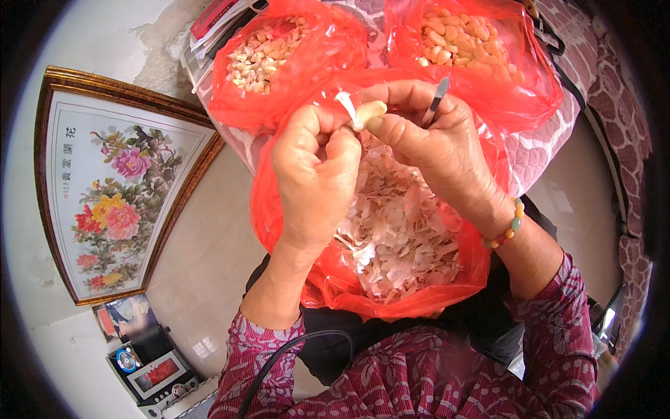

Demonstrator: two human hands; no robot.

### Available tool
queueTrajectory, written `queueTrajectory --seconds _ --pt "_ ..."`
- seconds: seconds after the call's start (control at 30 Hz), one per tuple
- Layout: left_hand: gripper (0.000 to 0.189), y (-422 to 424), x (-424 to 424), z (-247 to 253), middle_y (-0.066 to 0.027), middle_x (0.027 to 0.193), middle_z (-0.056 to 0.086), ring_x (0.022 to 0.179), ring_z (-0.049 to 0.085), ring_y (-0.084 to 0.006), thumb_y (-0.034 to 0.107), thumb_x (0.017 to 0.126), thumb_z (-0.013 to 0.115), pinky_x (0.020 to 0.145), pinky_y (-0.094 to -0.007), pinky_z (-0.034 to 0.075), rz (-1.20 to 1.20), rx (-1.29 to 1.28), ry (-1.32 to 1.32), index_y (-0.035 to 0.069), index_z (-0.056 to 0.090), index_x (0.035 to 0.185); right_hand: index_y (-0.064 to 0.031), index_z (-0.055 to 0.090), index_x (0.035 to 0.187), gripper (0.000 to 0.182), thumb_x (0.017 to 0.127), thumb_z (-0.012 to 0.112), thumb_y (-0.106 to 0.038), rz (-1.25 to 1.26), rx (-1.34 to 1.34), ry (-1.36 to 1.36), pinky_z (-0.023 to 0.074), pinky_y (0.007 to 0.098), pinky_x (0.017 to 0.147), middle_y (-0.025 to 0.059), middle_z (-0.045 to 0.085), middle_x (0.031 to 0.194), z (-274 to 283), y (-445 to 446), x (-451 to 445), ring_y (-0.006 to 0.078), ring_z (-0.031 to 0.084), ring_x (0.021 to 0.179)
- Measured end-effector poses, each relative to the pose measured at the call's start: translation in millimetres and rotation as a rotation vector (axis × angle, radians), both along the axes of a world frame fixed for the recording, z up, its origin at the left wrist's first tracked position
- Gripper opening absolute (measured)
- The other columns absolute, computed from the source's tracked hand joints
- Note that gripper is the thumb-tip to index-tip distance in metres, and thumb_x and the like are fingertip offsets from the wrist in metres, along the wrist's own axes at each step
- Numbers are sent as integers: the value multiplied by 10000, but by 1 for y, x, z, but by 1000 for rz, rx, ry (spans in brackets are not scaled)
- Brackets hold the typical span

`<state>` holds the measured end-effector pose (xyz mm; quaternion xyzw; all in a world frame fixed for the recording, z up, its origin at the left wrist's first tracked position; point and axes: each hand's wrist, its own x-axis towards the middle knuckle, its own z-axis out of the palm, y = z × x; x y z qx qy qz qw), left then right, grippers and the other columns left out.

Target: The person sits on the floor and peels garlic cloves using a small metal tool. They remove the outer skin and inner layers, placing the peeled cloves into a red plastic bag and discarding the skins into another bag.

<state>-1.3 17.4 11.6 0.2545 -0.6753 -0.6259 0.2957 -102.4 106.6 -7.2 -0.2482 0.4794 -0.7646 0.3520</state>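
A pale garlic clove (370, 112) is pinched between the thumb and fingers of my right hand (437, 136). A small knife (435, 102) is tucked among the fingers of that same hand, its blade tip pointing up and away. My left hand (316, 167) meets the clove's lower end, thumb and forefinger closed on a white strip of garlic skin (345, 105). Beneath both hands, a red plastic bag (335, 301) lies open, holding a heap of loose garlic skins (398, 225).
Unpeeled cloves (261, 57) fill a red bag (335, 36) at far left; peeled cloves (460, 39) sit in another red bag (539, 99) at far right. Both rest on a patterned cloth (544, 152). A framed flower picture (125, 194) leans at the left wall.
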Motion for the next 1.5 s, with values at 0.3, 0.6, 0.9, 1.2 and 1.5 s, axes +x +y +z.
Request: queueTrajectory --seconds 0.3,0.6,0.9,1.2,1.5 --pt "83 -8 7 6 -44 690 563 548 454 -47 -19 839 456 478 -169 356 -129 360 165 5 525 800 -21 610 986 180 827 638 -103 330 -134 -500 298 170 429 -42 561 695 -2 8 -17 13 382 483" --pt "105 -15 14 0 -55 734 567 593 468 -59 -50 789 462 520 -169 370 -222 112 250 -10 525 864 -20 621 959 166 812 646 -93 307 -77 -404 285 175 422 -47 555 676 2 8 -19 12 390 486" --pt "140 -17 4 -5 -40 799 561 705 527 -93 -15 777 649 620 -211 431 -110 -407 186 1 556 881 -23 631 957 185 805 658 -125 228 64 -149 321 166 458 -41 572 703 8 10 -17 15 421 517" --pt "153 -14 12 12 -55 838 572 627 506 -86 125 795 694 554 -217 413 -387 -569 69 18 586 782 -31 637 895 176 817 683 -182 280 -79 -433 285 179 442 -52 541 661 -9 7 -30 16 384 498" --pt "262 -14 1 1 -58 919 556 695 564 -104 18 709 737 567 -225 456 -102 -911 121 30 624 945 -34 648 892 225 820 686 -243 313 38 -284 299 177 441 -48 541 654 2 11 -21 18 410 506"
